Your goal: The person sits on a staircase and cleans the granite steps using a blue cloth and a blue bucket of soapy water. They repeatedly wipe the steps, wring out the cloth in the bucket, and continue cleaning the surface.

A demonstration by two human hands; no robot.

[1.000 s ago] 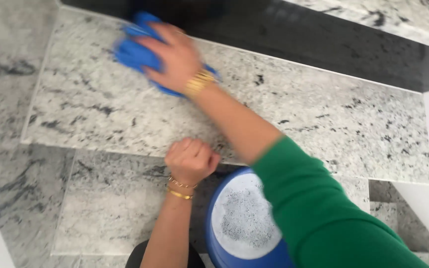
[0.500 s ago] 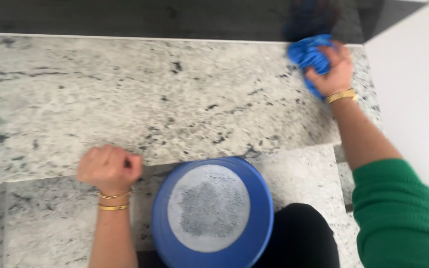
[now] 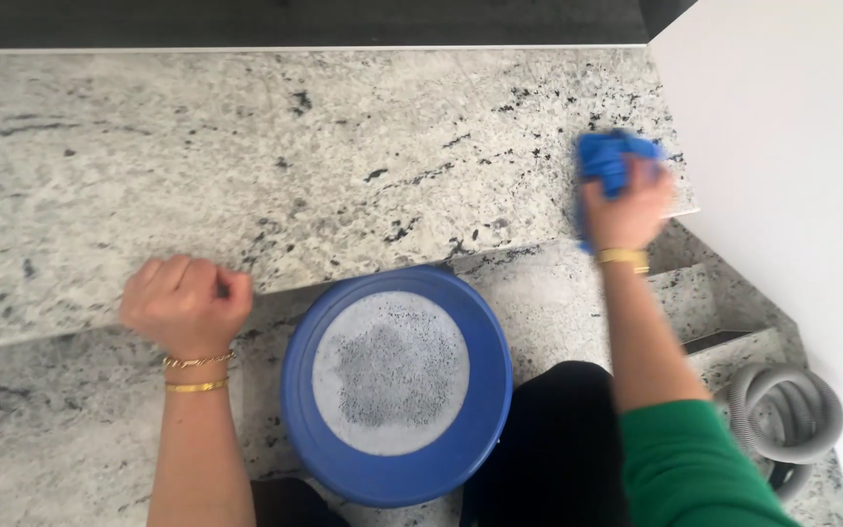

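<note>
My right hand presses a crumpled blue cloth onto the right end of a speckled grey granite step, close to the white wall. My left hand is curled into a fist and rests on the front edge of that same step, holding nothing that shows. Both wrists wear gold bracelets, and the right arm has a green sleeve. Between my arms, on the lower step, stands a round blue bucket with foamy grey water in it.
A white wall borders the stairs on the right. A coiled grey hose lies on a lower step at the bottom right. A dark floor strip runs along the top. My dark-clothed knee is beside the bucket.
My right hand has swept the blue cloth from the left part of the step to its far right end, then drawn it back toward the front edge. The left fist stays on the edge.
</note>
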